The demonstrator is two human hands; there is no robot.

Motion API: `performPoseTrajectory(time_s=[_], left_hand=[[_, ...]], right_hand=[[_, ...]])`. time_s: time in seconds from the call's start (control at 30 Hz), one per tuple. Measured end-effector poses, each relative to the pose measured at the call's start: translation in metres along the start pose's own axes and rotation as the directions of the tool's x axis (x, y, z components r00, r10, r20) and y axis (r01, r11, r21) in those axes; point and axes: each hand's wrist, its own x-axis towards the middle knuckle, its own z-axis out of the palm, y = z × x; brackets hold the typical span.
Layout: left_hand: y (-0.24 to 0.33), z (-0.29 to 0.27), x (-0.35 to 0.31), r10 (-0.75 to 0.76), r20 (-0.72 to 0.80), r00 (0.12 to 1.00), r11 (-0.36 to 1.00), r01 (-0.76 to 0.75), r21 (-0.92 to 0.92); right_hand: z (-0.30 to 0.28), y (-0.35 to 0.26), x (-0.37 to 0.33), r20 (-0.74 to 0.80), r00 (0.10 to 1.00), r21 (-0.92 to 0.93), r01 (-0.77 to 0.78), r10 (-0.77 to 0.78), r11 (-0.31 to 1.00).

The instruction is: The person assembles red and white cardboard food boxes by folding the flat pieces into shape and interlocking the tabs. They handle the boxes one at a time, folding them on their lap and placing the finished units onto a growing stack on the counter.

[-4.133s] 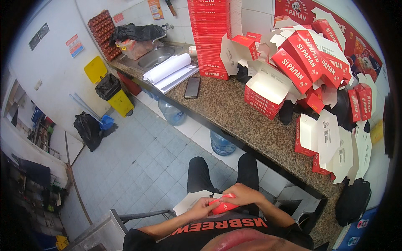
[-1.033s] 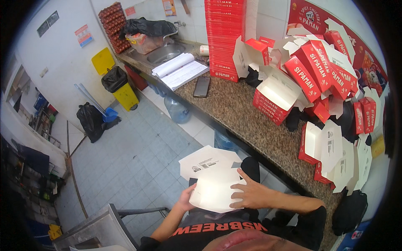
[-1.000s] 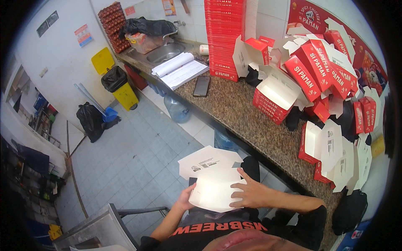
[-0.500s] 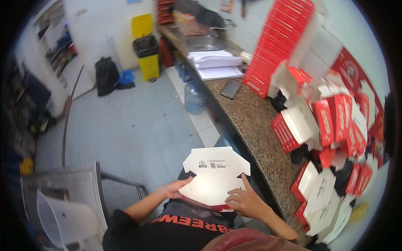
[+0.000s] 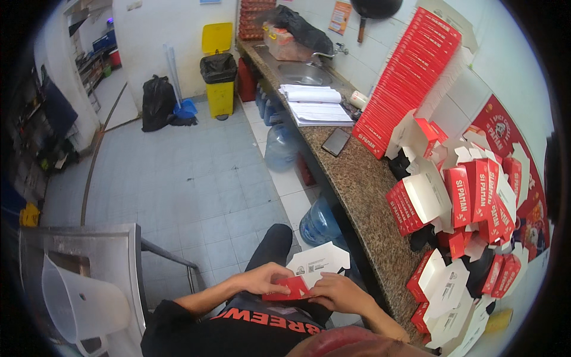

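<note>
On my lap is a red and white cardboard food box (image 5: 319,260), partly folded, its white printed flap standing up away from me. My left hand (image 5: 270,279) grips its red side panel, thumb and fingers closed over the edge. At the other end of the panel, my right hand (image 5: 338,293) pinches the cardboard near the right corner. The fingers cover much of the box's lower part. To my right, a heap of folded boxes (image 5: 476,187) with red sides and white insides lies on the granite counter (image 5: 357,184).
A tall leaning stack of flat red cartons (image 5: 410,77) stands against the wall. Farther along the counter are a phone (image 5: 336,141), papers (image 5: 315,106) and a sink (image 5: 304,74). Water jugs (image 5: 318,221) sit below. At left, a metal stand bears a translucent container (image 5: 89,300).
The sheet, held wide and flat before, is now folded, with a red side raised. Both hands have come closer together, and my left hand has moved right onto the red panel.
</note>
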Motion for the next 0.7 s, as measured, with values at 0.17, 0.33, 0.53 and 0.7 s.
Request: performPoseTrajectory(time_s=[0.17,0.33,0.53,0.7], left_hand=[[-0.003,-0.001,-0.008,-0.006,0.140,0.990,1.000,0.009,-0.027],[0.000,-0.016,-0.009,-0.302,0.269,0.914,0.856,0.385,-0.346],[0.015,0.008,0.000,-0.469,0.206,0.859,0.868,0.492,-0.075],[0.017,0.023,0.001,-0.660,0.097,0.745,0.711,0.661,-0.240]], right_hand=[[0.003,0.008,-0.003,0.167,0.976,0.033,-0.145,0.137,0.989],[0.014,-0.003,0.025,0.015,1.000,-0.208,0.023,-0.020,0.978],[0.002,-0.012,0.023,-0.585,0.747,-0.196,0.249,-0.317,0.948],[0.032,0.015,-0.018,-0.642,0.676,0.354,-0.157,0.362,0.922]])
